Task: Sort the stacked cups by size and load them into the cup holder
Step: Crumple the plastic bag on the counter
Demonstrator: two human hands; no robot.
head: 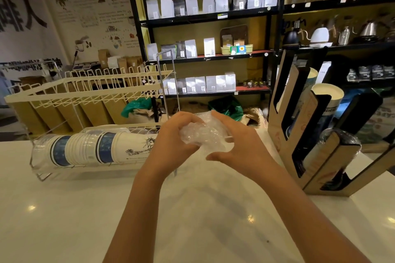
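The white worktop point(64, 209) lies bare in front, a wire rack point(85, 89) at its left and a cardboard cup holder point(320, 155) at its right edge. One nested row of cups point(96, 151) lies sideways in the rack. Two hands, left hand point(173, 140) and right hand point(239, 140), meet above the worktop, fingers curled around crumpled clear plastic wrap point(203, 134).
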